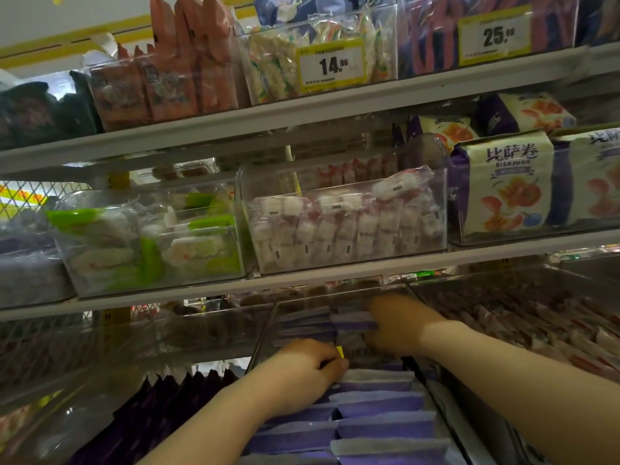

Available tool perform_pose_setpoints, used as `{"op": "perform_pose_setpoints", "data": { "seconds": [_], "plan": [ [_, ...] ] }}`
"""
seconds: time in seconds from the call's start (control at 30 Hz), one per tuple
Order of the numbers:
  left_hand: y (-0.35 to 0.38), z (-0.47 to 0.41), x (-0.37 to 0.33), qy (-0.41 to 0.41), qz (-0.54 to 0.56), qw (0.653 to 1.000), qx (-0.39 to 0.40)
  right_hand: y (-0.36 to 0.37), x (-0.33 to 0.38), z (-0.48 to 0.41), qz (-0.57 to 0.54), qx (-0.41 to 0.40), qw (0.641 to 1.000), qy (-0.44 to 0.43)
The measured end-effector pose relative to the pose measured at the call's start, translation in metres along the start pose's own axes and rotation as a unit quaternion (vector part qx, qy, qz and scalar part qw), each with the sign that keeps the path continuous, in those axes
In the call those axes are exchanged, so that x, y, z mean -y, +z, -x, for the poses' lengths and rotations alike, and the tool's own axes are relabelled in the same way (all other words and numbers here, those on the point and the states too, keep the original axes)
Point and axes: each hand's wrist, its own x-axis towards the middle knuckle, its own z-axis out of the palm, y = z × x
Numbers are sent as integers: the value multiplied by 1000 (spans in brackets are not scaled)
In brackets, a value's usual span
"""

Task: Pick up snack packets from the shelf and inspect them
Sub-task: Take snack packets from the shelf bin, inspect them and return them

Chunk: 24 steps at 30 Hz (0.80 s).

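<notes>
This is a shop, in an aisle of snacks. Long grey shelves (302, 119) run in tiers, each lined with clear plastic bins (349, 267) packed with many identical snack packets (379, 427). A yellow price tag (330, 66) on one bin front reads 14.90, and a second tag (496, 35) beside it reads 25.90. Printed bags (503, 189) with brand lettering stand face out.
</notes>
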Motion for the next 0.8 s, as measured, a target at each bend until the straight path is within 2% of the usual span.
{"op": "perform_pose_setpoints", "data": {
  "seconds": [0.1, 0.17, 0.37, 0.47, 0.57, 0.63, 0.73, 0.8],
  "plan": [
    [-2, 0, -3, -15, -8, 1000, 10, -11, 1, 9, -38, -94, 994, 34],
    [-3, 1, -5, -17, -14, 1000, 8, -13, 1, 23, -14, -144, 989, 34],
    [-6, 11, -10, -21, -7, 1000, -22, -34, 9, 91, 7, -296, 950, -99],
    [-13, 21, -16, -18, -23, 999, -45, -59, 16, 106, 5, -341, 931, -129],
    [-22, 38, -23, -22, 27, 993, -111, -76, 32, 114, -6, -365, 918, -153],
    [-27, 55, -28, -16, 92, 978, -184, -82, 49, 119, -25, -380, 910, -163],
    [-33, 89, -35, -1, 181, 925, -334, -77, 78, 127, -88, -377, 906, -170],
    [-33, 117, -36, 0, 249, 886, -392, -67, 101, 134, -151, -359, 906, -169]
  ]
}}
